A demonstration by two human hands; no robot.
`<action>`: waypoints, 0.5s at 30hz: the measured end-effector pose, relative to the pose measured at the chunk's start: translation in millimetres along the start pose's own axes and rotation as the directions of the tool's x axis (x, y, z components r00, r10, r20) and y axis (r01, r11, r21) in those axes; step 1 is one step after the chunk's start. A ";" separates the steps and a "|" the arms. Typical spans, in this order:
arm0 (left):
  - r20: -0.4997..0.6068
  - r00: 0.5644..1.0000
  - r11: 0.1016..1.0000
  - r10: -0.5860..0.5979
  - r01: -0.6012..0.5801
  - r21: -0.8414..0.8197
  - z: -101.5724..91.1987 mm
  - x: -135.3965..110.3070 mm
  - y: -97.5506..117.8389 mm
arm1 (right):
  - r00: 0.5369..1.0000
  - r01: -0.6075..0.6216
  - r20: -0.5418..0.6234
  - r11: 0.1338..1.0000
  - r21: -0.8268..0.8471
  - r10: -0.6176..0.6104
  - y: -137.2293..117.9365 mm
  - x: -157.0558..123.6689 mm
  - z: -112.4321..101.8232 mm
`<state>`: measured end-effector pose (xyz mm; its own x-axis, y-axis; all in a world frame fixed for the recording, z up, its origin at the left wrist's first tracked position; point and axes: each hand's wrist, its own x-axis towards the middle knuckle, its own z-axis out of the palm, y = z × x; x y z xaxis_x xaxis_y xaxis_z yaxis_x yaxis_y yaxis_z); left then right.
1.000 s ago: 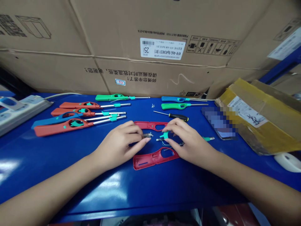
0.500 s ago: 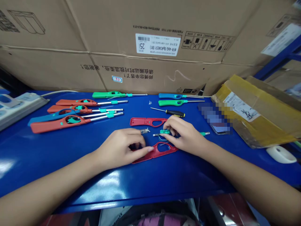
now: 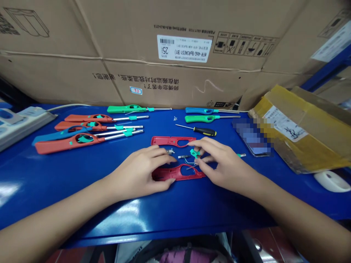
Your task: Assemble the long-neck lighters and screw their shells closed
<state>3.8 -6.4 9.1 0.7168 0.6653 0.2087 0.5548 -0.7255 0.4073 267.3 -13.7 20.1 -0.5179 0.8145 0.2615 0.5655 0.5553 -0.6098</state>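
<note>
At the centre of the frame, a small green plastic piece (image 3: 195, 153) sits at the fingertips of the right hand (image 3: 222, 160), pinched between thumb and fingers, just above the blue tabletop (image 3: 164, 215). The piece lies to the left of that palm and well to the right of the left hand's fingertips.

The left hand (image 3: 138, 170), left of centre, curves with its thumb and fingers parted around the left end of the near red shell half (image 3: 181, 175). The thumb tip is at the lower edge and the fingers are over the upper side; whether they grip it cannot be told. This shell half stretches rightward between the hands, its right end by the right thumb.

The far red shell half (image 3: 164, 141) lies above both hands in the frame, its right end by the right index finger. Between the hands are a dark cylindrical part (image 3: 183, 157), with a thin wire beside it, and a small clear part (image 3: 170, 151) next to the left fingers.

Higher up, a black-and-yellow screwdriver (image 3: 205, 131) lies near some tiny white bits (image 3: 175, 118). Orange lighters (image 3: 59, 145) and a blue lighter (image 3: 55, 136) are grouped at the left. At the right are a phone (image 3: 252, 140) and a yellow-taped box (image 3: 309, 135).
</note>
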 end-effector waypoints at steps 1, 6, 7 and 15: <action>-0.021 1.000 1.000 -0.013 0.012 -0.023 -0.3 1.0 -0.1 | 1.000 0.006 -0.008 1.000 -0.005 -0.006 1.1 0.0 -0.1; -0.067 0.995 0.996 -0.074 0.071 -0.056 1.9 11.1 2.2 | 1.000 0.012 -0.022 0.999 -0.050 -0.013 7.2 2.1 -3.5; -0.050 0.996 0.997 -0.078 0.077 -0.025 2.2 14.1 3.2 | 1.000 -0.004 -0.020 0.999 -0.032 0.004 7.8 2.8 -4.9; -0.002 0.998 0.995 -0.070 0.070 0.074 -0.4 41.7 13.9 | 0.999 -0.047 -0.024 0.985 -0.165 0.044 9.6 5.5 -14.5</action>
<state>41.2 11.2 23.9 0.6754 0.7146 0.1820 0.6331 -0.6885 0.3536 279.2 -1.5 26.6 -0.4769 0.8418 0.2529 0.6874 0.5365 -0.4895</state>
